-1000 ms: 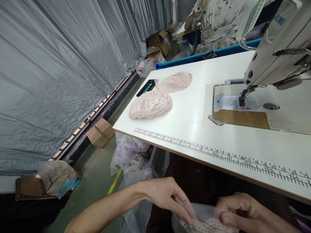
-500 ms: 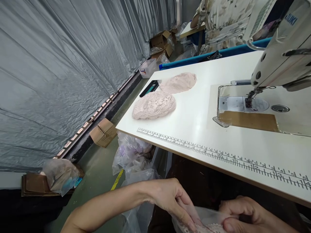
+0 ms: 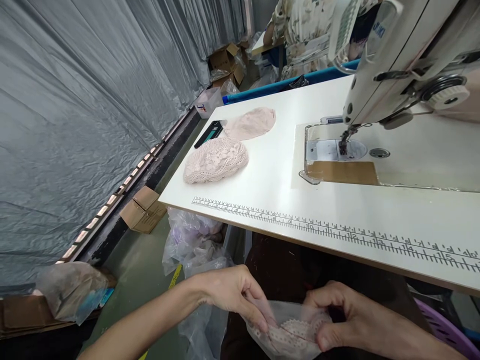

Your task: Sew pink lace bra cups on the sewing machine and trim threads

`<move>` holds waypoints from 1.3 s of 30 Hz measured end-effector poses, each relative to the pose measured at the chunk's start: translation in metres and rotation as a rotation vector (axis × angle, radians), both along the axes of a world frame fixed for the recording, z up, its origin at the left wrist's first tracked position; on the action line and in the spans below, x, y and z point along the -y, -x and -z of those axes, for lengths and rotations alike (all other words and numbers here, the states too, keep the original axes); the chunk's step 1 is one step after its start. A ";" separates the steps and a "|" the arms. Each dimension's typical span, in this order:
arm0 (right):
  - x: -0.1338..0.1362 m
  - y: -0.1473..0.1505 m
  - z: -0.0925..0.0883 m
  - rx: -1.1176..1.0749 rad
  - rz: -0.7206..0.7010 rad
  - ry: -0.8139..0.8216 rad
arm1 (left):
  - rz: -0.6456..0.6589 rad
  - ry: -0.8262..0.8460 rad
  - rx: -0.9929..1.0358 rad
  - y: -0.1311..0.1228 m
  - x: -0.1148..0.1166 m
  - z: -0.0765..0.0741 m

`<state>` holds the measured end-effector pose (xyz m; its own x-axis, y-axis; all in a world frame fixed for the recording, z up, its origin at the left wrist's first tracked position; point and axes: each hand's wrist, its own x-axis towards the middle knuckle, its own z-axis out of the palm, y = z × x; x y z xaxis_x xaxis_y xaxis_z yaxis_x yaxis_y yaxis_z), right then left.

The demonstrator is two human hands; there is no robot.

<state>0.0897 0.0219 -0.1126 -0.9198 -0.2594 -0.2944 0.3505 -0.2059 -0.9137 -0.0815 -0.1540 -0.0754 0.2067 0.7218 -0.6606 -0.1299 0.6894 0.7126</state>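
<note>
Below the table's front edge, my left hand (image 3: pixel 240 295) and my right hand (image 3: pixel 337 312) hold a lace-trimmed piece of sheer fabric (image 3: pixel 290 334) between them. The fingers of both hands pinch its upper edge, thumbs in front. A thin reddish line runs across the lace. On the white table (image 3: pixel 270 190) beyond my hands lie a folded lace piece (image 3: pixel 215 162) and a pale pink cloth piece (image 3: pixel 252 124). Next to them is a flat black object with a teal stripe (image 3: pixel 209 134); its kind I cannot tell.
A sewing machine (image 3: pixel 397 65) stands on the right of the table, needle over its plate. A ruler scale (image 3: pixel 309 226) runs along the front edge. Plastic bags (image 3: pixel 195 240) hang or lie beneath the left corner. A person in patterned clothing (image 3: pixel 305 30) sits behind.
The view has swung to the right, so the table and machine appear farther left. My hands are higher in view, and more of the sheer lace-trimmed fabric shows between them.
</note>
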 end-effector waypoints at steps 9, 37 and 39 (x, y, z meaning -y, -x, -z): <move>-0.003 -0.004 0.012 0.011 -0.047 -0.101 | 0.045 0.002 0.152 0.005 0.003 0.010; -0.006 -0.002 -0.014 -0.049 -0.049 -0.057 | 0.022 0.035 -0.019 -0.011 -0.003 0.007; -0.008 -0.003 -0.012 -0.037 -0.042 -0.048 | 0.019 0.036 -0.015 -0.012 -0.004 0.007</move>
